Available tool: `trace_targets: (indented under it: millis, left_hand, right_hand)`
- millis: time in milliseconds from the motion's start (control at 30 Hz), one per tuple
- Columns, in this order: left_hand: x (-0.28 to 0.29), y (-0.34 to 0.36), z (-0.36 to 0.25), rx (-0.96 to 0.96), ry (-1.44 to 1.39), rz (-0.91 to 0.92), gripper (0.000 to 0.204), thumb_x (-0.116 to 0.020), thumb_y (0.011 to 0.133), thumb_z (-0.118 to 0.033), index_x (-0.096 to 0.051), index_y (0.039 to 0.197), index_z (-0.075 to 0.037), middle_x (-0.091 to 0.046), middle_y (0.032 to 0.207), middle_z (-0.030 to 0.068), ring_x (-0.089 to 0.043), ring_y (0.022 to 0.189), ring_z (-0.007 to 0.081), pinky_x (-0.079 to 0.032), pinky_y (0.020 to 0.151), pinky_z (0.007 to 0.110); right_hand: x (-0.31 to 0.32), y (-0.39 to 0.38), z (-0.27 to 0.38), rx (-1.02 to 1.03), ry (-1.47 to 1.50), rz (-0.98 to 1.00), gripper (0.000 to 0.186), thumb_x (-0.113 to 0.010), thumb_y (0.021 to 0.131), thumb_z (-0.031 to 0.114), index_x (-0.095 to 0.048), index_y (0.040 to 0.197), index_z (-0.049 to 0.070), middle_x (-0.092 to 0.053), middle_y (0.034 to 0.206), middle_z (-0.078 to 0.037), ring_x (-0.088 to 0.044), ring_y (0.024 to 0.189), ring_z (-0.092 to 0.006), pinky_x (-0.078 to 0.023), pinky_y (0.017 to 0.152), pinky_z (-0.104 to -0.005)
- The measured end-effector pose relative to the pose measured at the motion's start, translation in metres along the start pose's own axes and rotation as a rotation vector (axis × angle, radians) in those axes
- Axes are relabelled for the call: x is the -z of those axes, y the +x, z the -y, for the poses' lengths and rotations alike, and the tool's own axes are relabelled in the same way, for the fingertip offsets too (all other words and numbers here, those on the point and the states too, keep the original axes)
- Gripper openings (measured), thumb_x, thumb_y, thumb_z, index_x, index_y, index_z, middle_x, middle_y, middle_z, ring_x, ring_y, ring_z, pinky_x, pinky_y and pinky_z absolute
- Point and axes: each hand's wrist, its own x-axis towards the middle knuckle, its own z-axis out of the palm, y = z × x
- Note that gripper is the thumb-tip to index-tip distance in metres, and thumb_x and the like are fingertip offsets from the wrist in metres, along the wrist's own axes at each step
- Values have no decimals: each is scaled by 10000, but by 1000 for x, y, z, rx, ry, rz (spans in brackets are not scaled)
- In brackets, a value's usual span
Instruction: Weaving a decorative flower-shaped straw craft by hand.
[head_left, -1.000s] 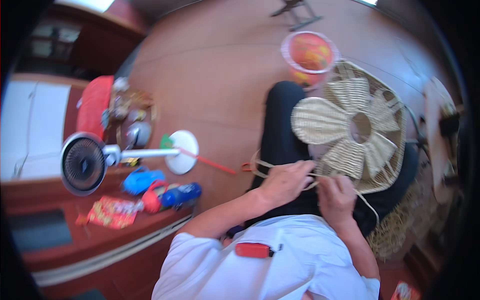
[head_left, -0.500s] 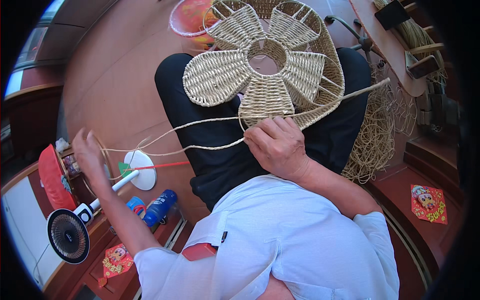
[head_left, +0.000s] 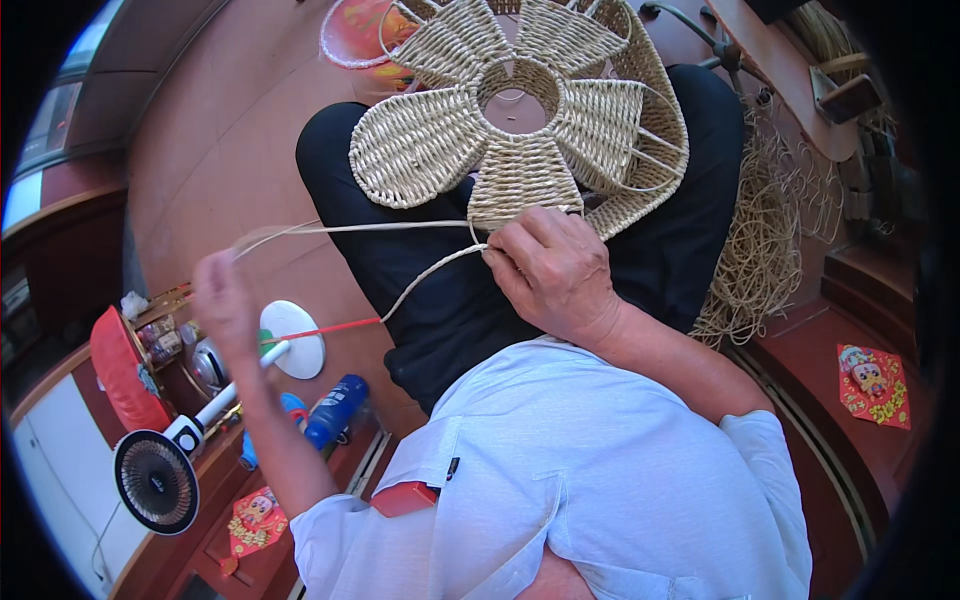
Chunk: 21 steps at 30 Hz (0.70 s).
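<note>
A woven straw basket [head_left: 415, 150] with flower-like petals around a round hole rests on my lap. My right hand [head_left: 555, 275] is closed on the lower edge of its nearest petal, thumb and fingers pinching there; the pinched spot is partly hidden. From that petal a pale straw cord [head_left: 395, 227] runs left to my left hand [head_left: 228, 305], which is raised out to the left and smeared by motion. The fingers of that hand look closed around the cord. A second, twisted length of cord [head_left: 425, 272] hangs from beside my right fingers down over my thigh.
A pile of loose straw cord [head_left: 750, 270] lies on the floor to the right. At left stand a white fan [head_left: 157, 482], a blue bottle [head_left: 335, 410] and a red cushion-like thing [head_left: 125, 370]. A red basin [head_left: 365, 35] is beyond the basket, and a wooden table edge [head_left: 800, 100] at upper right.
My left hand has moved right and drawn the upper cord straighter. The lower cord has swung down. A long strand sticking out right of my right hand is gone from view.
</note>
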Motion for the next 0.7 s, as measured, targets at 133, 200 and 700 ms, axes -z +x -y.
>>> trace_targets:
  millis: [133,200,700]
  left_hand:
    - [98,19,145,-104,781,-334,286,-641,1064,-235,-744,1224,-23,-792,1058,192,-741,977,463,-567,913,505]
    - [88,21,77,-59,540,-282,274,-633,1077,-234,-753,1223,-34,-792,1046,140,-750,871,341,-601,814,450]
    - [-106,-93,-185,594,-1313,796,743,-648,1065,-133,-273,1652,127,-678,1261,177,-580,646,69,-460,500,199]
  right_hand:
    - [2,6,0,-48,67,0,120,-778,914,162,-671,926,108,-584,889,-64,-645,802,-260,-481,722,-412]
    - [0,2,-5,-31,76,19,126,-778,920,164,-670,940,101,-585,890,-65,-649,803,-267,-488,724,-419]
    - [9,-2,-3,0,82,164,148,-802,884,202,-743,961,91,-603,977,-63,-642,920,-271,-495,823,-421]
